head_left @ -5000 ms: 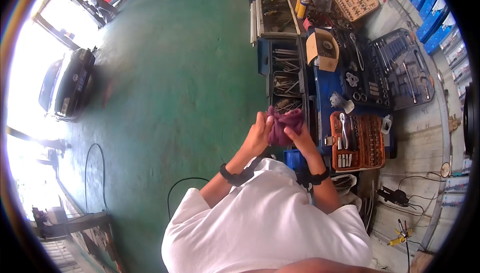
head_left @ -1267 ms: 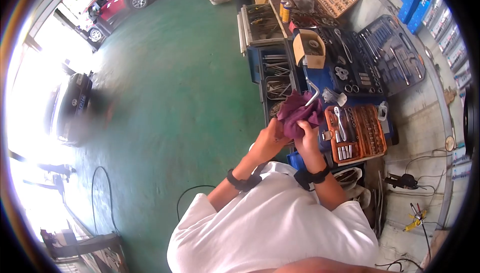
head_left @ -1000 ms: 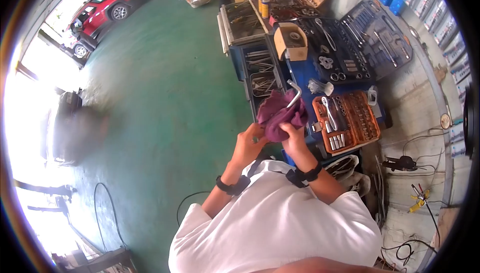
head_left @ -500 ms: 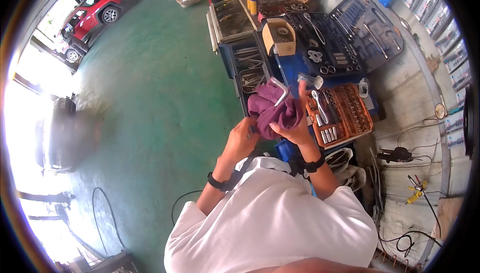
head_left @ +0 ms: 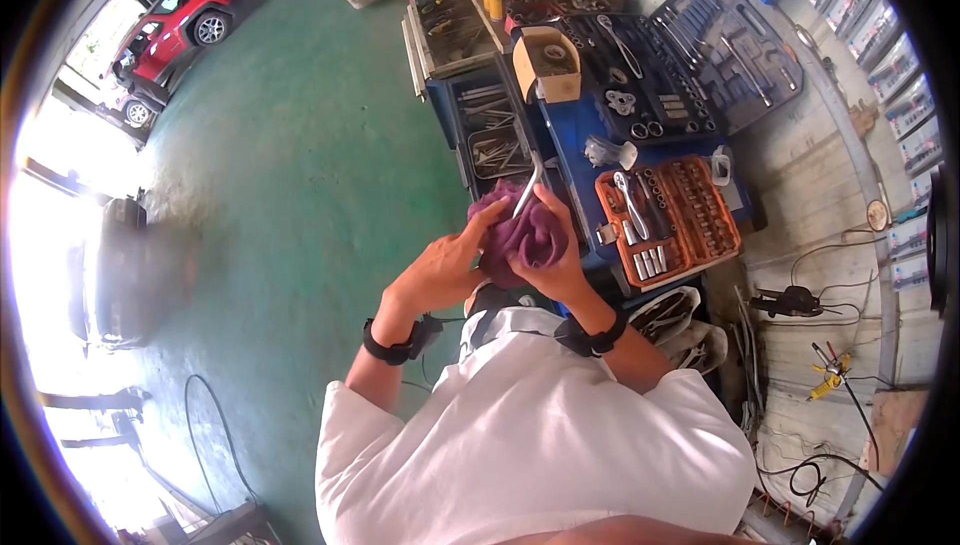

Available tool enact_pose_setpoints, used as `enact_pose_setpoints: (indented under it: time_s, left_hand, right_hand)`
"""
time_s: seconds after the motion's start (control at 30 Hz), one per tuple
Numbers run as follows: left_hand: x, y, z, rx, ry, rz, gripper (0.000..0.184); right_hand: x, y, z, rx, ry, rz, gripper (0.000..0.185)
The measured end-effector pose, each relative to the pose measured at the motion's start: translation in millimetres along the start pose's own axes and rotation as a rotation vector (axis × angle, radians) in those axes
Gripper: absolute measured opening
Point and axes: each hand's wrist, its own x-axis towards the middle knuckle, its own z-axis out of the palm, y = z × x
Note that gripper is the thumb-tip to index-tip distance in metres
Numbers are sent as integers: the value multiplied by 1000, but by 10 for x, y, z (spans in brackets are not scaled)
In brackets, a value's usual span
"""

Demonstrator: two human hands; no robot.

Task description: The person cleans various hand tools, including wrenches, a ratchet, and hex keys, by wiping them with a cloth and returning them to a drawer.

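Observation:
A bunched purple cloth point(head_left: 497, 257) is held between both hands in front of my waist. A bent silver bar that looks like a hex key point(head_left: 531, 183) sticks up out of its folds; its lower part is hidden by the cloth. My left hand point(head_left: 438, 271) is closed on the cloth's left side, with thumb and fingers pressed into it near the bar. My right hand point(head_left: 563, 270) wraps the right side of the cloth, its fingers reaching up close beside the bar.
An orange socket set point(head_left: 672, 215) lies open to the right. Behind it are a crumpled clear plastic piece point(head_left: 610, 152), a cardboard box point(head_left: 547, 67) and a black tool tray point(head_left: 640, 80). An open drawer point(head_left: 490, 120) holds metal tools. A red car point(head_left: 185, 20) stands far left.
Both hands have drawn the cloth and bar left and slightly closer to my body. The bar now stands more upright, and my left hand has shifted its grip onto the cloth's upper left side.

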Motion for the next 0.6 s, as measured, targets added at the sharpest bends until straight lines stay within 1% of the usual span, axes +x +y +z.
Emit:
enact_pose_setpoints:
  time_s: [0.07, 0.13, 0.17, 0.2, 0.27, 0.3, 0.37, 0.4, 0.43, 0.47, 0.5, 0.57, 0.6]
  left_hand:
    - [25, -69, 0, -72, -10, 18, 82]
    - [50, -83, 18, -100, -31, -18, 84]
    - [63, -86, 38, -132, -49, -51, 85]
    - [60, -114, 75, -134, -60, -50, 85]
    - [64, -128, 135, 40, -33, 66, 87]
    - [52, -119, 125, 41, -41, 72, 87]
    - [31, 44, 24, -161, -206, -65, 87]
    - [31, -14, 51, -160, -210, -60, 87]
    - [27, -126, 109, -328, -199, -20, 87]
    - [22, -190, 143, -495, -186, 19, 88]
    - [5, -220, 169, -494, -190, 22, 88]
    - [-18, -225, 221, -940, -106, -43, 83]
    - [-36, -342, 293, -937, -108, -43, 83]
  right_hand:
    - [54, -85, -22, 16, -25, -6, 97]
    - [186, -103, -86, -46, -114, -128, 104]
    - [222, -165, -137, -77, -152, -62, 106]
    - [250, -234, -168, -80, -143, -56, 106]
    - [306, -331, -221, -8, -264, 184, 103]
    - [293, -338, -191, -18, -221, 150, 95]
    - [239, -377, -187, -57, -228, 170, 92]
    - [221, -404, -186, -95, -249, 191, 88]
    - [213, -440, -156, -151, -226, 136, 85]
    - [216, -506, -134, -154, -223, 136, 85]
    - [223, -588, -106, -300, -266, 109, 86]
    - [196, -665, 12, -592, -336, 80, 85]
    - [179, -669, 78, -591, -333, 79, 85]
